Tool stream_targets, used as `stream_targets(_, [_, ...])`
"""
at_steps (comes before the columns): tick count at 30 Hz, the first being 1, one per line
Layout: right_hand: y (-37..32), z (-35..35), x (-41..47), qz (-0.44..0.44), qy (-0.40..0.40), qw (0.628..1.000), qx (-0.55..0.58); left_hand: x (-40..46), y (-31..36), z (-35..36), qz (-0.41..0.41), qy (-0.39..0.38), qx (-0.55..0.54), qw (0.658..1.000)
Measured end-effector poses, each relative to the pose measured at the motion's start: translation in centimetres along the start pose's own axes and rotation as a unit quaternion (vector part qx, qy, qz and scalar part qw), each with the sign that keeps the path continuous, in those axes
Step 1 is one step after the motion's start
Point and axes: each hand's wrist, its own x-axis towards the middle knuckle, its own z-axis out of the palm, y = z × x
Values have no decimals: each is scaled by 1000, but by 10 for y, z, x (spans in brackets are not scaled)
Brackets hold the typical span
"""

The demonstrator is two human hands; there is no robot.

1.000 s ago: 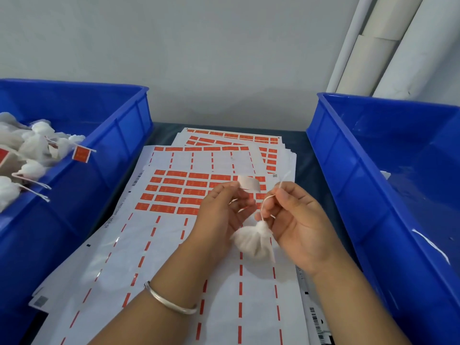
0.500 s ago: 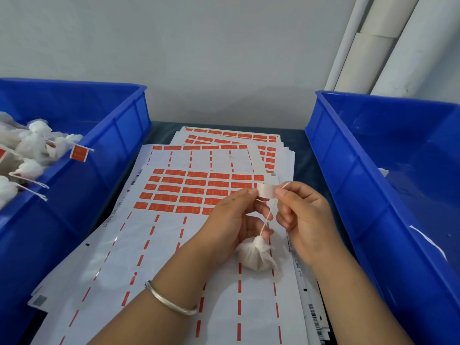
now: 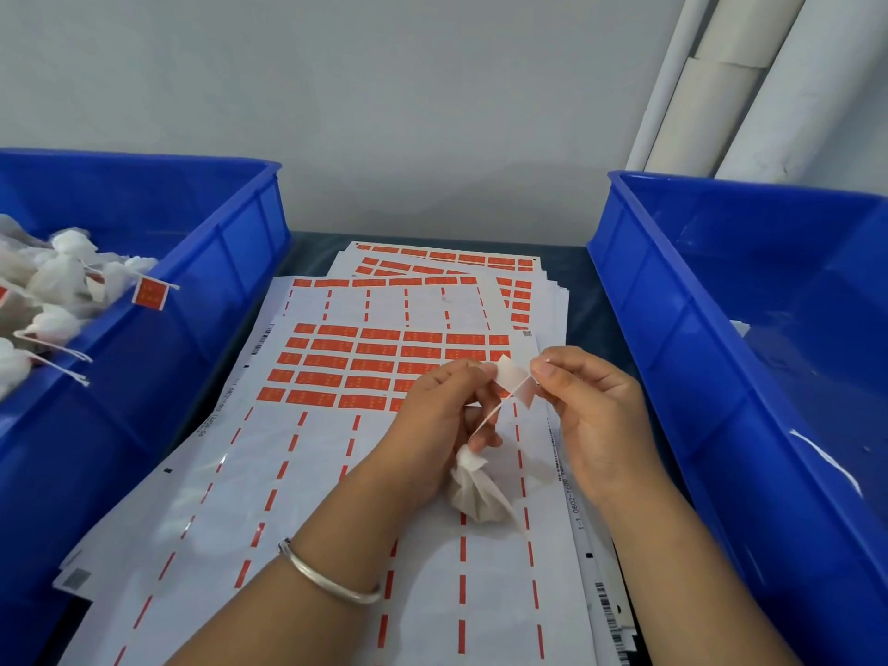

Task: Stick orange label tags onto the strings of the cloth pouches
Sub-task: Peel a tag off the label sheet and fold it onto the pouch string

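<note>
Over the label sheets [image 3: 336,473] at the counter's middle, the left hand [image 3: 432,425] pinches the limp label tag [image 3: 516,379] while the right hand [image 3: 591,406] pinches the thin string [image 3: 492,415], its light, soft cloth pouch [image 3: 475,490] dangling, likely best held by the string.

Dark table [image 3: 584,300]: label sheets [image 3: 288,473], blue bins [image 3: 696,358].

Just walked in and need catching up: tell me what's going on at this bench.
A person is tagging cloth pouches. The left hand and right hand pinch a label against the string of a pouch hanging over the sticker sheets. Finished pouches lie in the left bin.
</note>
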Motion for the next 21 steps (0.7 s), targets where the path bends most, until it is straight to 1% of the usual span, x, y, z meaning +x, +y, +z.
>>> stream_targets(7, [1, 0, 0, -1, 12, 1000, -1, -2, 3, 1, -3, 1, 2, 1000])
stream_targets(14, [2, 1, 1, -6, 23, 999, -29, -4, 4, 0, 7, -10, 12, 1000])
stream_targets(21, [2, 0, 2, -6, 25, 999, -21, -3, 2, -2, 30, -34, 17, 999])
